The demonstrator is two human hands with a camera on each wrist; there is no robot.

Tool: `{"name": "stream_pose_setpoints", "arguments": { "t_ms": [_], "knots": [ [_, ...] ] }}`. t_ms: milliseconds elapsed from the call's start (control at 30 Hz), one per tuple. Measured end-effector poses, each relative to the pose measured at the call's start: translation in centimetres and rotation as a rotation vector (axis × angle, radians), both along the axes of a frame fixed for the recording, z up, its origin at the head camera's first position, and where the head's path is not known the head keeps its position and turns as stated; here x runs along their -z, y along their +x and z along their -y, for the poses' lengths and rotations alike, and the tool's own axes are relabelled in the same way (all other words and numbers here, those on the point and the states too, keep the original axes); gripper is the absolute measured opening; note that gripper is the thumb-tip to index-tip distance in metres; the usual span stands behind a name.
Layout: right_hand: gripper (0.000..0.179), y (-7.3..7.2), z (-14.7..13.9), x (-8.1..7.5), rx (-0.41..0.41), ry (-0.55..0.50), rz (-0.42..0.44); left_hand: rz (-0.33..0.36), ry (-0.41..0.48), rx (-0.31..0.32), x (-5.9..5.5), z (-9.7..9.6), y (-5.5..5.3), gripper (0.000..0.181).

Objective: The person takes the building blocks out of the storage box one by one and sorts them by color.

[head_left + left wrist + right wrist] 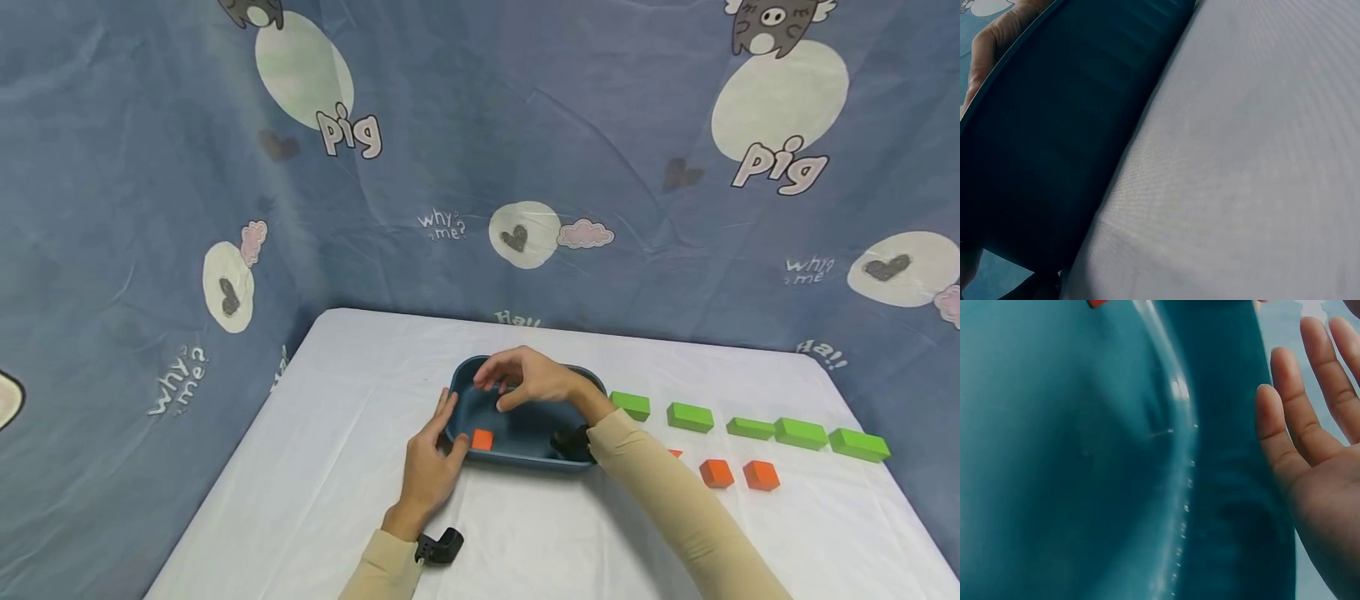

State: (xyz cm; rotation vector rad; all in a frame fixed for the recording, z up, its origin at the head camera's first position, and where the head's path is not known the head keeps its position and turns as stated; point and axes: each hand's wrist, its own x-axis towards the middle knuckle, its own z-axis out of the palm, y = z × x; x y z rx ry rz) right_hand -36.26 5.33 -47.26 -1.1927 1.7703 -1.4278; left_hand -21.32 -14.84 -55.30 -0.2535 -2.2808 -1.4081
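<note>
A dark blue tray (pixel 517 429) lies on the white cloth, with an orange block (pixel 482 439) inside near its front left corner. My left hand (pixel 433 467) rests against the tray's left end, fingers fairly straight along the side and thumb at the front corner. Over the tray's back left part hovers my right hand (pixel 528 377), its fingers loosely bent with nothing between them. The right wrist view shows these fingers (pixel 1285 412) spread and bare beside the tray wall (pixel 1229 456). Seen from the left wrist, the tray's dark outer wall (pixel 1066 125) fills the left side.
Right of the tray, several green blocks (pixel 690 417) stand in a row. Orange blocks (pixel 762 476) lie in front of them, one partly hidden by the right sleeve (pixel 675 508). A black wrist device (pixel 440 547) sits on the left wrist. Patterned blue fabric (pixel 465 158) hangs behind the table.
</note>
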Motion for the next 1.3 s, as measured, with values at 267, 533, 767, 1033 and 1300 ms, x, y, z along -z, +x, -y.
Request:
{"name": "stream_pose_setpoints", "arguments": {
  "t_ms": [267, 533, 767, 1033, 1300],
  "knots": [
    [0.049, 0.3, 0.8, 0.7, -0.082, 0.098, -0.040, 0.017, 0.018, 0.004, 0.1, -0.1, 0.0, 0.064],
    [0.050, 0.8, 1.5, 1.6, -0.156, 0.203, -0.040, 0.019, 0.032, 0.012, 0.3, -0.1, 0.0, 0.064],
    [0.049, 1.0, 1.8, 1.9, -0.174, 0.262, -0.056, -0.007, 0.019, 0.010, 0.3, 0.0, 0.0, 0.063],
    [0.047, 1.3, 2.2, 2.2, -0.216, 0.324, -0.041, -0.052, -0.010, -0.014, 0.3, 0.1, -0.2, 0.063],
    [0.049, 1.6, 2.1, 2.5, -0.200, 0.376, -0.033, -0.040, -0.003, -0.009, 0.2, 0.0, -0.2, 0.064]
  ]
}}
